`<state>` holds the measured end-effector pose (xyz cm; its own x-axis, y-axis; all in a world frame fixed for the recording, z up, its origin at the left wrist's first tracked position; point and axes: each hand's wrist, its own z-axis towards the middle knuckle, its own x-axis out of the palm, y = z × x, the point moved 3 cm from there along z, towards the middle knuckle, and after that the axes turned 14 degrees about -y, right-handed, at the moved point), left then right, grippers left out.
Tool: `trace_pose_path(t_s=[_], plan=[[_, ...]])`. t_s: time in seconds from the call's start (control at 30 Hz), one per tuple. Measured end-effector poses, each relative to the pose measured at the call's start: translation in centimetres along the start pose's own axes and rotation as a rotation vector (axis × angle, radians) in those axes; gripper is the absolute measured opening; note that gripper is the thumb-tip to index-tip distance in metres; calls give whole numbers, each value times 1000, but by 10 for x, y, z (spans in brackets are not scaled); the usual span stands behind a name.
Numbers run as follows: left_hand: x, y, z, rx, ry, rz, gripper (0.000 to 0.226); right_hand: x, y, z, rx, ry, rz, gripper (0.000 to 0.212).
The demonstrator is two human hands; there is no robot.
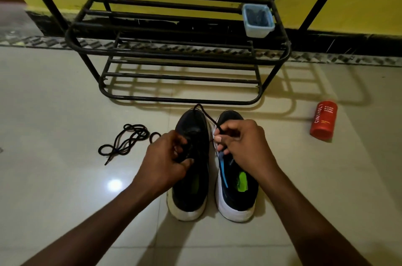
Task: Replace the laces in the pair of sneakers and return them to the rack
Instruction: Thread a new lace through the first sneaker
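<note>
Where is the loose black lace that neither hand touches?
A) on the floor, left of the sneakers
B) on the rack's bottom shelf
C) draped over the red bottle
A: the loose lace lies coiled on the floor left of the left sneaker, apart from the rack and the red bottle. The left hand and right hand pinch the threaded lace at that sneaker.

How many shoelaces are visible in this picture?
2. A loose lace lies on the floor beside the left sneaker; a second lace, pinched by the right hand, runs over that sneaker's toe. The blue tub on the rack may hold more.
</note>
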<state>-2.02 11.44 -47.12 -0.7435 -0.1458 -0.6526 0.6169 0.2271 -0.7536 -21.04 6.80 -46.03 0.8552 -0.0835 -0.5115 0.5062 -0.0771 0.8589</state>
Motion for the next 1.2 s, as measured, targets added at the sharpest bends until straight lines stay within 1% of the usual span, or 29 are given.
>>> trace_pose_path(t_s=[0.07,0.13,0.27,0.47,0.63,0.83,0.93,1.03,1.2], plan=[[-1,5,3,-6,-50,-13,23,6,1,-3,54,-7,86,15],[-1,14,6,-57,-92,-58,14,13,5,-6,95,-19,143,11],[3,33,8,-250,-60,-255,15,31,4,-10,131,-15,180,13],[4,38,11,-358,-23,-391,14,48,3,-17,43,-81,96,17],[5,38,11,-370,-29,-417,16,53,4,-19,46,-121,123,16],[6,40,12,-363,-23,-428,13,61,3,-22,10,-124,75,12],[5,39,12,-364,-17,-454,11,62,5,-25,-51,-139,-44,10],[3,36,11,-348,-12,-465,12,63,6,-27,-122,-115,-152,15],[4,33,10,-310,-31,-444,16,68,11,-21,-280,-11,-303,7]])
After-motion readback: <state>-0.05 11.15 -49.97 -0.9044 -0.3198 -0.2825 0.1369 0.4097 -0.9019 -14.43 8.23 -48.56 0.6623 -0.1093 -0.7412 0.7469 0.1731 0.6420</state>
